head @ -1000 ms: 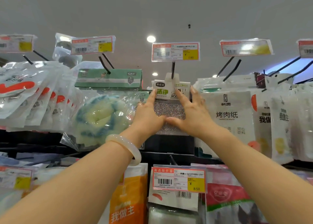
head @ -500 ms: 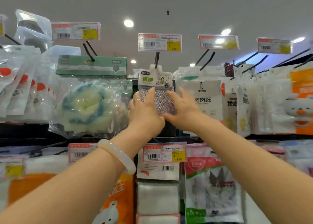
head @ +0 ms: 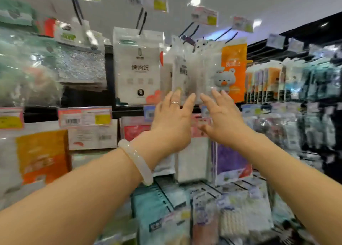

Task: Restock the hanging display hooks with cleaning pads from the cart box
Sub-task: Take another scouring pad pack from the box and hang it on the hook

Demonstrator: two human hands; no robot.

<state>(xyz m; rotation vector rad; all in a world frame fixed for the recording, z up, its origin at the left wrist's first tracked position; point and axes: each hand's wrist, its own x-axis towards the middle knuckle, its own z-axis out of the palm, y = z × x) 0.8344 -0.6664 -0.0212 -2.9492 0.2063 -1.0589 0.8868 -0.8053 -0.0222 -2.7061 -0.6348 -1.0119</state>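
Observation:
The silver cleaning pads (head: 81, 67) hang on their hook (head: 76, 11) at the upper left, with a white and green header card. My left hand (head: 172, 122), with a ring and a pale bangle on the wrist, is held up with straight fingers and holds nothing. My right hand (head: 220, 120) is beside it, fingers spread, also empty. Both hands are in front of the clear packs (head: 194, 74) to the right of the pads, well apart from the pads. The cart box is out of view.
A white pack of grill paper (head: 137, 67) hangs between the pads and the clear packs. An orange pack with a bear (head: 232, 72) hangs to the right. Price tags (head: 85, 117) line the rail. Lower hooks hold more packs (head: 199, 163), and dark shelving (head: 314, 81) runs right.
Both hands have let go of the silver pads, which stay on the hook. The view has swung right and the hands have moved right and lower, open.

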